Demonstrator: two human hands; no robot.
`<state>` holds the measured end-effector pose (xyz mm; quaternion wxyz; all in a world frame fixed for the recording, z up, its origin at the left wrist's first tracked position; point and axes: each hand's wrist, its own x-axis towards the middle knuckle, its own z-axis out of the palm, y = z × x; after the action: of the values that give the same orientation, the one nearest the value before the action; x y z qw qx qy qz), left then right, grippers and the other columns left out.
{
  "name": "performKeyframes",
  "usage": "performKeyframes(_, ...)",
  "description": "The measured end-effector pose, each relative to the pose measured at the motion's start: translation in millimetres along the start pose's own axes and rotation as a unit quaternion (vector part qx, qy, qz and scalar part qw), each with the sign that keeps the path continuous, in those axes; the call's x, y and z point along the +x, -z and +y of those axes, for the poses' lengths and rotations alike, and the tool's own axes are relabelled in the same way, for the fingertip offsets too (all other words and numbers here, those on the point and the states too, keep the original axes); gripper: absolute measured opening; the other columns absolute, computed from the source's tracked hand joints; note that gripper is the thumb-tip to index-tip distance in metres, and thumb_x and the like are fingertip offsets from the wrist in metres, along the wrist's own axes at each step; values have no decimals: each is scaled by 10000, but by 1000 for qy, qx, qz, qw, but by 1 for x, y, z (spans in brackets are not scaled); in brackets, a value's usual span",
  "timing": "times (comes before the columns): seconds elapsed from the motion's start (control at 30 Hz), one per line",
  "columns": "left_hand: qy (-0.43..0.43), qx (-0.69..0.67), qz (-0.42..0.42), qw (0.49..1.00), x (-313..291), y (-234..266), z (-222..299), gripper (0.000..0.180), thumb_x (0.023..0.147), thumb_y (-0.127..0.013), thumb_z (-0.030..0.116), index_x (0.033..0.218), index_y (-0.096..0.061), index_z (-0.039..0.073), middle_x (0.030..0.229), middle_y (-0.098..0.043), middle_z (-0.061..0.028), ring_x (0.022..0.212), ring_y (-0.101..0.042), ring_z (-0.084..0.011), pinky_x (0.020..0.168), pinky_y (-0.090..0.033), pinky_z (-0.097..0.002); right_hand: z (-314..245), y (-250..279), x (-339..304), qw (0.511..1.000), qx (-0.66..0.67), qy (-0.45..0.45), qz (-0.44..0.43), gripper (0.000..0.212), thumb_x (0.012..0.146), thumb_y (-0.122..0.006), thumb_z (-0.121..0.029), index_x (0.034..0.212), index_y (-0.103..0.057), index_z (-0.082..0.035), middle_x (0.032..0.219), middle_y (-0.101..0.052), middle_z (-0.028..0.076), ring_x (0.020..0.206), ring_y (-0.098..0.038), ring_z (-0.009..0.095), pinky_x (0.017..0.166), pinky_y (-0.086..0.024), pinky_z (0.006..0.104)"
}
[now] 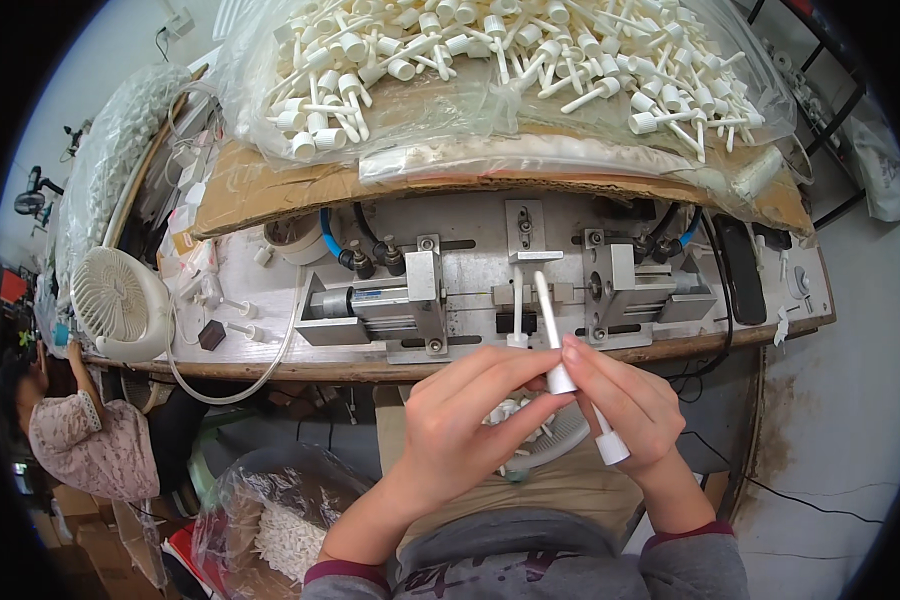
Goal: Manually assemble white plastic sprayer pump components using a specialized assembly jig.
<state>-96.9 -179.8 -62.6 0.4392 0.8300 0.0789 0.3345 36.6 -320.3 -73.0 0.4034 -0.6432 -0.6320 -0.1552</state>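
Observation:
In front of the bench edge, both my hands meet around a white cap with a thin stick (558, 379), its stick pointing up and away. My left hand (448, 412) pinches the cap from the left. The fingertips of my right hand (632, 408) close on its right side. A second white cap with a stick (611, 447) hangs cap-down from my right fingers, its stick partly hidden. Just beyond, another white capped stick (517, 312) stands at the metal fixture (535, 257), between a left pneumatic cylinder (382, 305) and a right clamp block (620, 292).
A heap of white capped sticks (440, 45) lies in plastic on cardboard (270, 190) above the bench. A white fan (120, 303) stands left, a dark phone (738, 270) right. Below are a lap basket (560, 450) and a bag of white pieces (290, 535). Another person (95, 440) sits far left.

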Motion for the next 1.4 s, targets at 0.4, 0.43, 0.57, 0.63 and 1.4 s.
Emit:
performKeyframes(0.4, -69, 356, -114, 925, 8, -2, -17, 255, 759, -778, 112, 1002, -731, 49, 1203, -712, -104, 663, -675, -174, 615, -497, -294, 3, 12, 0, 954, 242, -161, 66, 824, 970, -512, -607, 1362, -490, 117, 1389, -504, 273, 1197, -616, 373, 1015, -495, 454)
performKeyframes(0.43, -64, 357, -125, 923, 11, -1, -16, 251, 761, -777, 118, 998, -730, 52, 1201, -713, -103, 650, -671, -177, 611, -499, -295, 1, 11, -2, 942, 265, -189, 81, 887, 955, -503, -637, 1382, -458, 139, 1399, -487, 295, 1212, -605, 394, 1040, -470, 467)
performKeyframes(0.57, -49, 367, -154, 916, 14, 0, -15, 240, 770, -781, 147, 989, -728, 65, 1201, -713, -102, 604, -653, -184, 588, -504, -303, -3, 9, -8, 890, 344, -264, 138, 818, 951, -590, -558, 1386, -452, 120, 1438, -430, 328, 1244, -582, 418, 1060, -452, 481)
performKeyframes(0.63, -55, 364, -158, 916, 16, 3, -14, 250, 776, -787, 165, 999, -728, 71, 1185, -717, -100, 592, -650, -188, 578, -510, -303, 8, 13, -20, 929, 306, -175, 114, 563, 864, -780, -238, 1287, -536, 42, 1401, -484, 305, 1197, -626, 360, 994, -512, 435)
performKeyframes(1.4, -52, 435, 17, 899, 246, -7, -62, 243, 867, -679, 155, 1101, -738, 128, 919, -753, -100, 853, -709, -296, 760, -562, -395, 5, -36, 19, 979, -132, -16, -157, 321, 676, -816, -136, 940, -653, -52, 1208, -709, 141, 504, -533, 191, 523, -460, 286)
